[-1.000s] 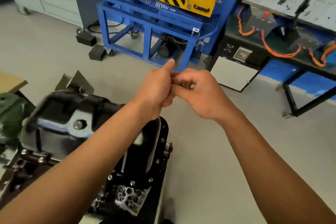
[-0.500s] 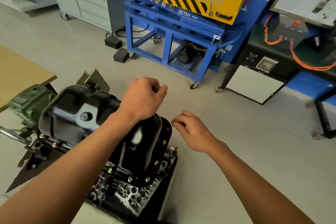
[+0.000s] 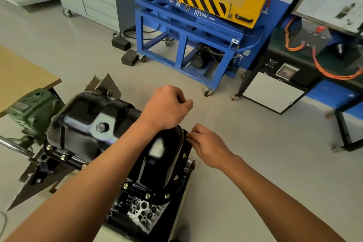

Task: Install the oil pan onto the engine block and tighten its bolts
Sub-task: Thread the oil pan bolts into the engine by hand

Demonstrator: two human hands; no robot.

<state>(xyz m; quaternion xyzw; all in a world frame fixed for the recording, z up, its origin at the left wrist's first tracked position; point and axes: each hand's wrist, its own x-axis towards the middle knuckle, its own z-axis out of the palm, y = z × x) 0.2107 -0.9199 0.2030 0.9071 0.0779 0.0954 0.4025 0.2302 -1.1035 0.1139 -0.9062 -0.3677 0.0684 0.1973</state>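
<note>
My R hand (image 3: 208, 143) pinches at oil pan (image 3: 82, 116) rim, mid-frame (bolt hidden, can't tell); L hand (image 3: 167, 108) curled, contents unclear. Risk: cross-threading if started crooked.

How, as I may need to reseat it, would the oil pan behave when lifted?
The oil pan looks like pressed metal, so probably stiff. Its glossy paint may be slippery. With bolts along its flange, it likely won't shift.

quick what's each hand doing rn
left hand: closed fist above the oil pan, nothing visible in it
right hand: pinched at the oil pan's rim, cannot tell if it holds anything
</note>
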